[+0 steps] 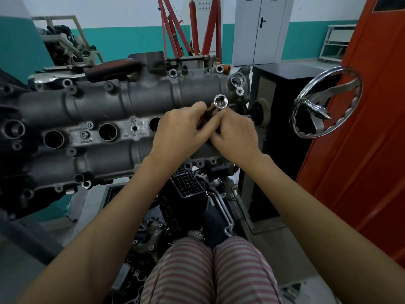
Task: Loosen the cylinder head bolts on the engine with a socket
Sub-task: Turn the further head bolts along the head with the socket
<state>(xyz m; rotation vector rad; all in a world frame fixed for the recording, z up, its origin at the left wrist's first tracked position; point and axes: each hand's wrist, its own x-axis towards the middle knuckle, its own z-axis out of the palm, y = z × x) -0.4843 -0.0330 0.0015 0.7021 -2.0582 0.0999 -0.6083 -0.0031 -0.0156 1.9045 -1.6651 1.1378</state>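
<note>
Now gripping socket point(221, 101) with both hands over engine point(114, 119).
Left hand point(177, 128) and right hand point(235, 133) curled round tool; open end facing up.

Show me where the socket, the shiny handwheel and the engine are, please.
socket point(221, 101): head view, on its open round mouth.
handwheel point(306, 132): head view, on its lower rim.
engine point(92, 102): head view, on its grey upper casing.
</note>
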